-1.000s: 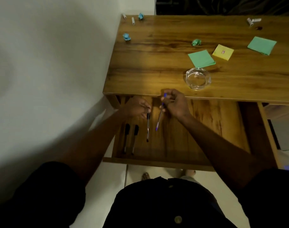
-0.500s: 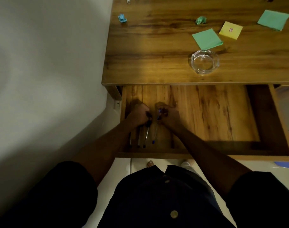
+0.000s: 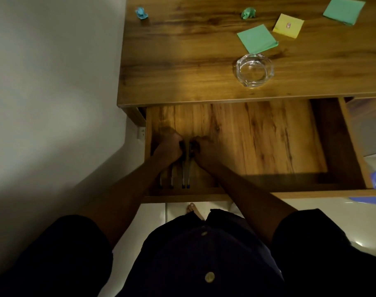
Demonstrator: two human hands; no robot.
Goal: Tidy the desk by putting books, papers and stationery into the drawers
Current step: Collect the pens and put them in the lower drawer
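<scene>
Within the last second both hands have dropped from the desk (image 3: 182, 61) edge to the floor of the drawer (image 3: 268, 136). The black pen (image 3: 183, 174) and blue pen (image 3: 189, 171) now lie flat at its left end, just beside two stored pens (image 3: 166, 179), and are judged put away once released. The left hand (image 3: 169, 150) and right hand (image 3: 204, 151) sit close together, each with its fingers curled round its pen's far end. Sticky notes (image 3: 256, 38) remain on the desk.

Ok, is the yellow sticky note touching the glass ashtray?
Apart. The head view shows the yellow sticky note lying beyond the glass ashtray, with a strip of bare desk between them.
</scene>
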